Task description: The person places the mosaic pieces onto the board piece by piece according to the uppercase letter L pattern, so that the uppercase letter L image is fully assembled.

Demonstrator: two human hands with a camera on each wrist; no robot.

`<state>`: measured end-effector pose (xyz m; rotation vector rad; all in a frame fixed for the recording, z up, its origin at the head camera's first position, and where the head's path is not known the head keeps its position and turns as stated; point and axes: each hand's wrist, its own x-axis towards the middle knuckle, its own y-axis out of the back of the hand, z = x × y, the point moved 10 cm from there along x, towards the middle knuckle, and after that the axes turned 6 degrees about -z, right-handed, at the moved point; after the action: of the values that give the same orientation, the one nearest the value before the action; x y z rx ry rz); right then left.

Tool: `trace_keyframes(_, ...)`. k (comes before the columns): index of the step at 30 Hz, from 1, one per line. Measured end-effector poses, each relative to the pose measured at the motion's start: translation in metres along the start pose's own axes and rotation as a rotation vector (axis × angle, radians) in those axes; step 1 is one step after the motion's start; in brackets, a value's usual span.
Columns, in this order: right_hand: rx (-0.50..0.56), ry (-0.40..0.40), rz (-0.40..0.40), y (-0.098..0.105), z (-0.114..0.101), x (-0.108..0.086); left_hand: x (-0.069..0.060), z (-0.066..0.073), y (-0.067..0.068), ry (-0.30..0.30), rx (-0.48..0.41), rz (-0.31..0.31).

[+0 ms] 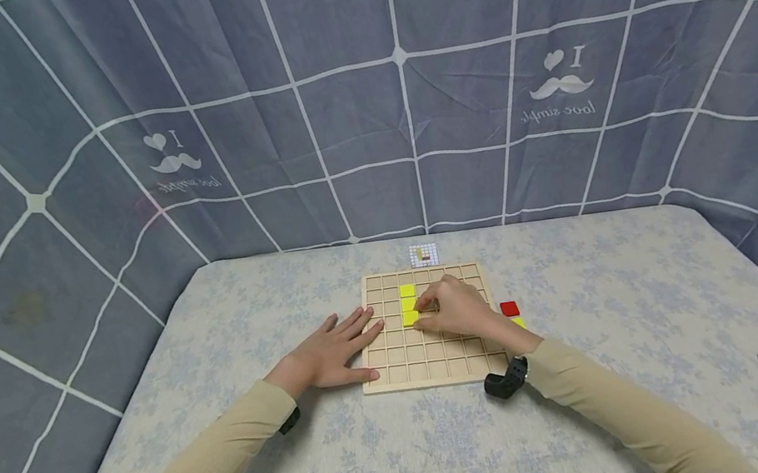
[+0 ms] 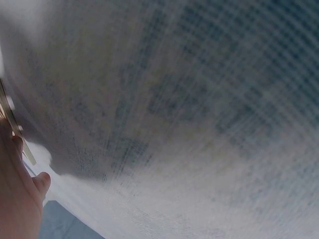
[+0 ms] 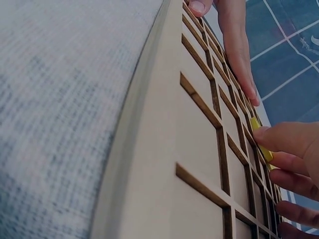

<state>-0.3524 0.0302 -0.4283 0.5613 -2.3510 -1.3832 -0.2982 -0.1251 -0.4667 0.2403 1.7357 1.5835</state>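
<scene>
A wooden grid board (image 1: pixel 433 371) lies on the table with a column of yellow square tiles (image 1: pixel 407 291) in its upper middle cells. My right hand (image 1: pixel 456 309) reaches over the board from the right, thumb and index finger pinching the lowest yellow tile (image 1: pixel 410 319). In the right wrist view, the thumb and index finger meet the edges of a yellow tile (image 3: pixel 261 139) at the grid. My left hand (image 1: pixel 331 353) rests with spread, straight fingers on the board's left edge. Only part of the left hand (image 2: pixel 20 194) shows in the left wrist view.
A red tile (image 1: pixel 509 308) and a partly hidden yellow tile (image 1: pixel 519 322) lie right of the board. Behind the board is a small printed grid card (image 1: pixel 424 255). A patterned cloth (image 1: pixel 625 294) covers the table, and a grey-blue curtain (image 1: pixel 359 122) hangs around it.
</scene>
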Motion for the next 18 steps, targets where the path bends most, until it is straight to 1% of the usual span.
trace_keyframes(4, 0.004, 0.004, 0.003, -0.0003, 0.0003, 0.0, -0.0016, 0.0024, 0.0022, -0.014, -0.004, 0.013)
trace_keyframes(12, 0.007, 0.023, 0.006, 0.0004, -0.0006, -0.0012, -0.0017, 0.0022, 0.0027, -0.004, -0.02, 0.008)
trace_keyframes(18, -0.004, 0.009, 0.009, -0.0013, 0.0002, -0.0023, -0.002, 0.0026, 0.0029, -0.009, -0.011, 0.013)
